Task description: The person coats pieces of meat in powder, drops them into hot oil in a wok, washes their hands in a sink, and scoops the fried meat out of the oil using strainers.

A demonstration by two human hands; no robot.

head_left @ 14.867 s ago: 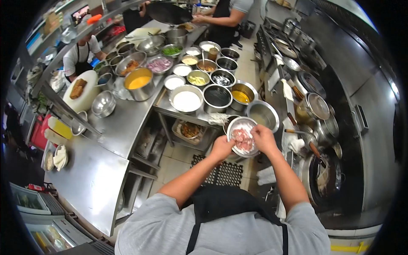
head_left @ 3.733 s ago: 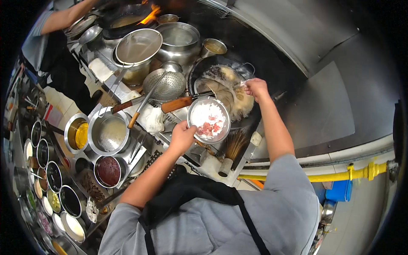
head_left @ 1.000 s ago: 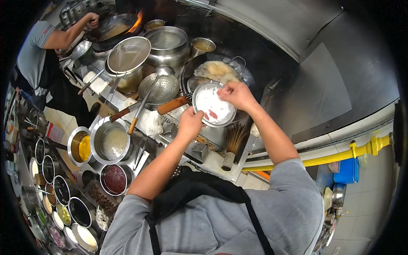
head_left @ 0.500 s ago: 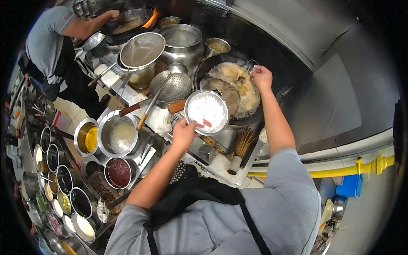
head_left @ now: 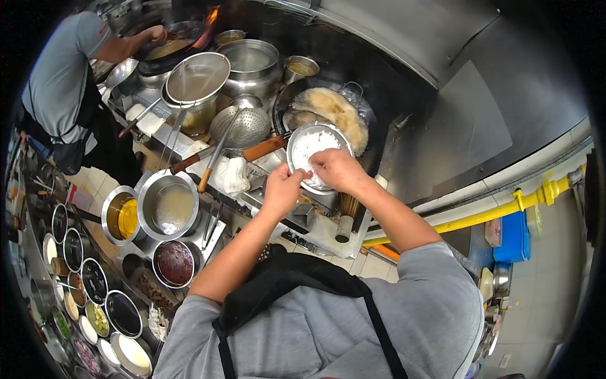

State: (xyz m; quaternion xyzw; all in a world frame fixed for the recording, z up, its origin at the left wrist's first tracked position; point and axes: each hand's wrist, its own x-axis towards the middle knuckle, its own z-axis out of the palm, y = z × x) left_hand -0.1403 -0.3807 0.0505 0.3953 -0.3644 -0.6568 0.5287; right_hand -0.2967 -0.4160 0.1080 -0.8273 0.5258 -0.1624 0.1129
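Observation:
My left hand grips the near-left rim of a metal bowl of white powder. A bit of pink meat shows beside my left thumb. Over the powder, inside the bowl, my right hand has its fingers pinched together; what they hold is hidden. Just beyond the bowl is a wok of foaming oil with pale frying pieces in it. A wooden-handled strainer reaches into the wok, its handle left of the bowl.
A co-worker stands at another wok with flames at the upper left. A perforated ladle, a sieve on a pot and a bamboo brush are nearby. Several sauce pots line the left, and a yellow pipe runs at the right.
My right hand has come back from the far edge of the wok into the bowl. My left hand still holds the bowl. The view has shifted slightly.

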